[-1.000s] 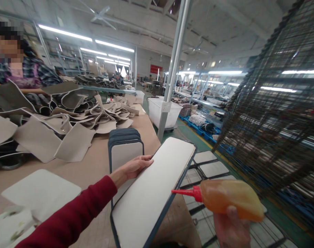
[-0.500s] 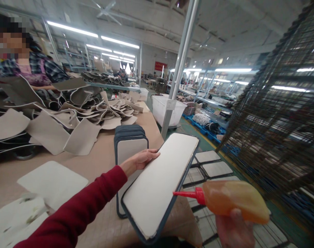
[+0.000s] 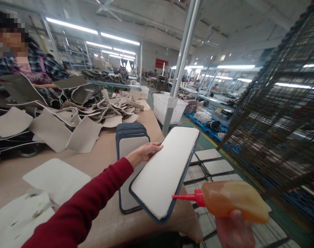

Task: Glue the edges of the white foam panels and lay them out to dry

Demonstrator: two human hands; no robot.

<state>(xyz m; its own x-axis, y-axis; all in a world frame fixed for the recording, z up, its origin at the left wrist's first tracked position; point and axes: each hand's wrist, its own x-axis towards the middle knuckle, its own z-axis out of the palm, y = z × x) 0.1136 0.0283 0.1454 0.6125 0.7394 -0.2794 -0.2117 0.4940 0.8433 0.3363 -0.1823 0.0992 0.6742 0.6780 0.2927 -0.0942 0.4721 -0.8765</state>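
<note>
My left hand [image 3: 147, 151] is closed on the left edge of a white padded panel [image 3: 167, 168] with a dark blue rim, held tilted above the table corner. Low on the right, my right hand [image 3: 234, 229] wraps round a squeeze glue bottle [image 3: 234, 199] filled with amber liquid. Its red nozzle [image 3: 185, 197] points left, the tip at the panel's lower right edge; whether it touches is hard to tell. Behind my left hand, a stack of similar blue-rimmed panels [image 3: 132, 130] stands on the brown-covered table [image 3: 107, 193].
Curved beige pieces [image 3: 83, 134] are heaped on the table's left, with white sheets [image 3: 57, 179] nearer me. A person [image 3: 30, 65] is beyond the heap. Past the table are a metal post [image 3: 179, 75] and white bin [image 3: 160, 108]. Panels [image 3: 218, 167] lie on wire racking at right.
The panel has risen in my left hand and shifted slightly right at its lower end. The bottle stays nearly still, so its nozzle tip now meets a lower part of the panel's right edge.
</note>
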